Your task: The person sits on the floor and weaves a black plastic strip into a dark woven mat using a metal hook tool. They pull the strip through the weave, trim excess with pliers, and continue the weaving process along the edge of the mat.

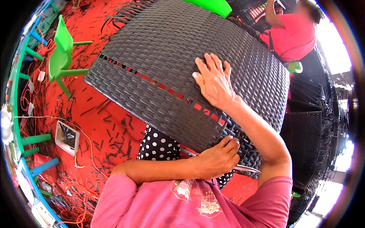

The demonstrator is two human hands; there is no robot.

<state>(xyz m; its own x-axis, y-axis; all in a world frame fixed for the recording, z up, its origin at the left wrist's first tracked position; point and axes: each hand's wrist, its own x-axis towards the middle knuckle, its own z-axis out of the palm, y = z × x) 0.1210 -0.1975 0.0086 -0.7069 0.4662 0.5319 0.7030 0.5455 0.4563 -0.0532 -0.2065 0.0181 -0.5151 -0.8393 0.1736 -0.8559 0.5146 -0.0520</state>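
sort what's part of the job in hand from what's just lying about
Part of the job, it seems:
dark woven panel
right hand, spread on the weave
left hand, fingers bent at the near edge; any grip is unclear

Just about:
green chair at left
pale tub of dark pieces
dark scraps on the red floor
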